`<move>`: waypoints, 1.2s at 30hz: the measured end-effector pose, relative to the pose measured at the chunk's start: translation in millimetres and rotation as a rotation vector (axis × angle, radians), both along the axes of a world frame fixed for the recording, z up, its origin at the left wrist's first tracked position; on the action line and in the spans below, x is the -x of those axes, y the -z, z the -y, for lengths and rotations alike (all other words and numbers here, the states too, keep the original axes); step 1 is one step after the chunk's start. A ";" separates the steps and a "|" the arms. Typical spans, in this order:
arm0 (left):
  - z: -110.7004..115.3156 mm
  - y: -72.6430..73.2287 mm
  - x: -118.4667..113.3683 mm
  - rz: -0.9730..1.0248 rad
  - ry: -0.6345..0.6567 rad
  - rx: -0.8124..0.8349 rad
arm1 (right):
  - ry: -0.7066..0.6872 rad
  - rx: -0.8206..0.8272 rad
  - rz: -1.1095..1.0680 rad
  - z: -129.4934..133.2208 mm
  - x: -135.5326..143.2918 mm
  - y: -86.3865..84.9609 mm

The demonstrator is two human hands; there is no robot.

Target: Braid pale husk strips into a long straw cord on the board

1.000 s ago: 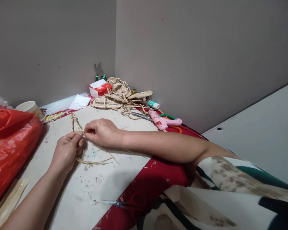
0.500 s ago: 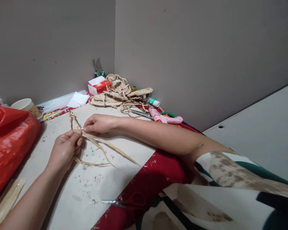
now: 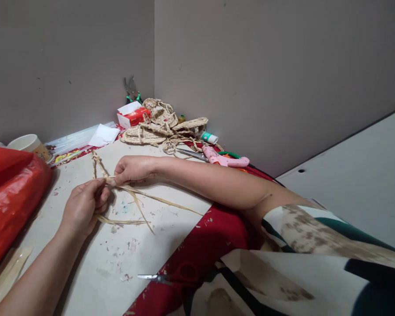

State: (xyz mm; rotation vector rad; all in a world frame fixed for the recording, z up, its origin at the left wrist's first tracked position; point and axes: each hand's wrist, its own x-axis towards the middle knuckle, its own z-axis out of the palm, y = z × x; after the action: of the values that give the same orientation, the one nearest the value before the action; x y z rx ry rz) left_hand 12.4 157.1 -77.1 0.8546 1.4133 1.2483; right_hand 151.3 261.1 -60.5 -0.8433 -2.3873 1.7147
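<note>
A braid of pale straw-like strands [image 3: 100,166] lies on the white board, its plaited loop pointing away from me. My left hand [image 3: 85,199] pinches the braid near its working end, thumb against fingers. Just right of it, my right hand [image 3: 127,169] has its fingertips closed on the same strands, almost touching the left. Loose strands [image 3: 164,201] trail from beneath the hands to the right. Another strand [image 3: 121,222] curves out below the left hand. The exact crossing between the fingertips is hidden.
Scissors [image 3: 154,277] lie at the board's near edge on red cloth [image 3: 213,230]. At the back are coiled straw braids [image 3: 145,134], a red tissue box [image 3: 134,116], pliers [image 3: 131,90] and a pink glue gun [image 3: 225,159]. A red plastic bag [image 3: 15,197] and a cup [image 3: 29,144] stand left.
My right hand has closed in over the strands at the left fingertips. The loose strands on the right have shifted, one now reaching farther right. The whole view has moved slightly.
</note>
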 end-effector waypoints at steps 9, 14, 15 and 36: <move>-0.2 -1.5 0.6 -0.002 0.051 -0.012 | 0.011 0.121 0.001 -6.4 2.4 3.3; 0.2 7.9 -3.6 -0.088 -0.001 -0.035 | 0.036 0.232 0.027 -8.4 5.7 7.1; 0.4 9.7 -4.5 -0.111 -0.032 -0.039 | 0.038 0.242 0.031 -8.5 6.5 8.2; 1.3 1.4 -4.9 0.019 -0.160 0.038 | 0.142 -0.152 -0.111 12.2 1.2 8.0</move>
State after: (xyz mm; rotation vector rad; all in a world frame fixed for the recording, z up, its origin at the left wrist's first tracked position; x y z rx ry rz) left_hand 17.3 155.8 -78.5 0.7133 1.5086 1.3415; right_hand 150.1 248.9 -68.5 -0.8488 -2.2911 1.4683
